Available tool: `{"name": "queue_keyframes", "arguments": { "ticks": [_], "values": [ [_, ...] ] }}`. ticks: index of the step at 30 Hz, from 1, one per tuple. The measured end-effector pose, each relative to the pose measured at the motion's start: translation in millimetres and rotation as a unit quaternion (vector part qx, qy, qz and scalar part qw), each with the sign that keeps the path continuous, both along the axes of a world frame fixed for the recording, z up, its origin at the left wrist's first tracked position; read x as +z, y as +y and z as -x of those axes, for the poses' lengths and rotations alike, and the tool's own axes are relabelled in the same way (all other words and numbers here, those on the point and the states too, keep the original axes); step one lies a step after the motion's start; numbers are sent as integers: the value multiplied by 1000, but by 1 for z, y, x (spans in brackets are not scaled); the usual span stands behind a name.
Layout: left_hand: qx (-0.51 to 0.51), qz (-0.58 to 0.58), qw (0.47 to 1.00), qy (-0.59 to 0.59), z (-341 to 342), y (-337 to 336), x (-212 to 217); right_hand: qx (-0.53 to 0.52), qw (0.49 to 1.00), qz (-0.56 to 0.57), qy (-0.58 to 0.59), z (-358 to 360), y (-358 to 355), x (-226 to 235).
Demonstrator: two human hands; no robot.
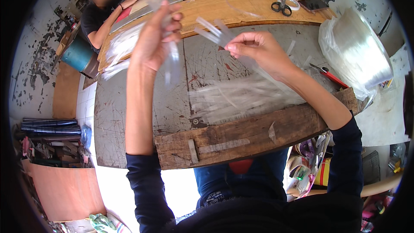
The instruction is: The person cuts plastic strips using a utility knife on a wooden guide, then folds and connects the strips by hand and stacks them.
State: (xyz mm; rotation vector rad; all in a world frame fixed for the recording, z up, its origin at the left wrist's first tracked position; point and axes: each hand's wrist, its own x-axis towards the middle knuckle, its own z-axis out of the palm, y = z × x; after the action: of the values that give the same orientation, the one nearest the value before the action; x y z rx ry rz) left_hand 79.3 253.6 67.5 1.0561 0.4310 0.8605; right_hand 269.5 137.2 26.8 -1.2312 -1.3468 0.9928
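My left hand (157,36) is raised over the left part of the grey worktable, its fingers curled round clear plastic strips (172,62) that hang down beside the wrist; motion blurs them a little. To its right, my right hand (254,47) pinches a small fan of clear plastic strips (212,29) between thumb and fingers, their ends pointing up and left. Beneath my right forearm lies a loose spread of similar clear strips (241,97) on the tabletop. Another pile of clear strips (123,45) rests behind my left forearm.
A worn wooden plank (224,144) lines the table's near edge. At the right stand a large clear plastic roll (362,47) and a red-handled cutter (331,77). Black scissors (282,7), a white tape roll (293,3) and a phone (314,4) lie far right. A co-worker (101,17) sits far left.
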Motion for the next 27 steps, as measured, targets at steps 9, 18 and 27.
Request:
{"name": "queue_keyframes", "arguments": {
  "ticks": [9,18,27],
  "values": [
    [-103,-53,990,77,-24,-29,-17,7,998,-19,61,7,0,-3],
    [151,-148,977,-40,8,2,12,13,996,90,-26,6,2,-12],
    [-29,-130,937,-324,99,43,41,142,894,-57,-422,9,-18,-15]
  ]
}}
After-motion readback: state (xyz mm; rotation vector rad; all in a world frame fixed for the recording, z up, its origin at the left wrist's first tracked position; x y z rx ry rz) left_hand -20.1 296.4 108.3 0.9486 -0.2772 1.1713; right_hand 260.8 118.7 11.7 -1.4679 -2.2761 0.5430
